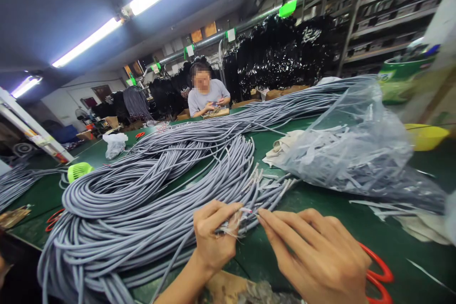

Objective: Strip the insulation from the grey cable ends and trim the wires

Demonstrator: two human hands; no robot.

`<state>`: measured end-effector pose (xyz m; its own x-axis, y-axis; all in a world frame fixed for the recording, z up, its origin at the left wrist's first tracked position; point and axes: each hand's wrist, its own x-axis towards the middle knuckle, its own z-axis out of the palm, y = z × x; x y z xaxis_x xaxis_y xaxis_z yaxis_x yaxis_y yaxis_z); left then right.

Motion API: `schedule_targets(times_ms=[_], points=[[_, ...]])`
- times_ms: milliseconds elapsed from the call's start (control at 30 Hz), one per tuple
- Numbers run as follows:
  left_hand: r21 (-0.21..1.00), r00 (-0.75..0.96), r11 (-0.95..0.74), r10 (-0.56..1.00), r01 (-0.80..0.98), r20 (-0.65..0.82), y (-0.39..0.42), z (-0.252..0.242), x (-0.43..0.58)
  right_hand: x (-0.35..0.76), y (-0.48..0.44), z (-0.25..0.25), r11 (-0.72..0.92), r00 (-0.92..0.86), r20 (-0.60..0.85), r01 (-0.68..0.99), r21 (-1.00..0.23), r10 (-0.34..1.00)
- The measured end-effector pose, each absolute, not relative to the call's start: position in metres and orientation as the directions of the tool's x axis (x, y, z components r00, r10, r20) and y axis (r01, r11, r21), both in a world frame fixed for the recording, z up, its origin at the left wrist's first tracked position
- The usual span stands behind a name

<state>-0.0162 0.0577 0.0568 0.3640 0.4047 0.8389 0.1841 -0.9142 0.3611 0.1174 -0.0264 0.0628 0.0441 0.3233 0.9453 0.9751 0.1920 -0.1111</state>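
Note:
A big bundle of grey cables [142, 190] lies looped across the green table [320, 204]. My left hand [213, 237] is closed around the stripped end of one grey cable [233, 228], thin wires sticking out of it. My right hand [317, 251] pinches the fine wire tips [249, 211] with thumb and forefinger, right beside my left hand. More stripped cable ends [265, 183] fan out just beyond my fingers. Red-handled scissors [379, 278] lie under my right hand at the table's near edge.
A clear plastic bag of stripped sheath scraps [356, 152] sits to the right. A green basket [79, 170], a white bag [114, 144] and another pair of red scissors [53, 220] lie to the left. A person in a grey shirt [206, 97] works at the far end.

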Motion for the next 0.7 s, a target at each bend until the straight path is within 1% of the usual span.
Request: schedule_targets(times_ms=[200, 367, 533, 700], points=[[0.307, 0.389, -0.926, 0.372, 0.22, 0.843, 0.058, 0.058, -0.015, 0.117, -0.025, 0.06, 0.151, -0.021, 0.951, 0.988, -0.027, 0.308], [0.27, 0.473, -0.937, 0.346, 0.222, 0.81, 0.06, 0.054, -0.017, 0.12, -0.022, 0.057, 0.205, -0.037, 0.931, 0.978, -0.041, 0.363], [0.303, 0.516, -0.932, 0.362, 0.199, 0.776, 0.063, 0.052, -0.017, 0.122, -0.017, 0.056, 0.218, -0.012, 0.906, 0.972, -0.089, 0.422], [0.348, 0.539, -0.912, 0.408, 0.215, 0.737, 0.064, 0.052, -0.016, 0.122, -0.017, 0.052, 0.2, -0.009, 0.884, 0.975, -0.096, 0.468]])
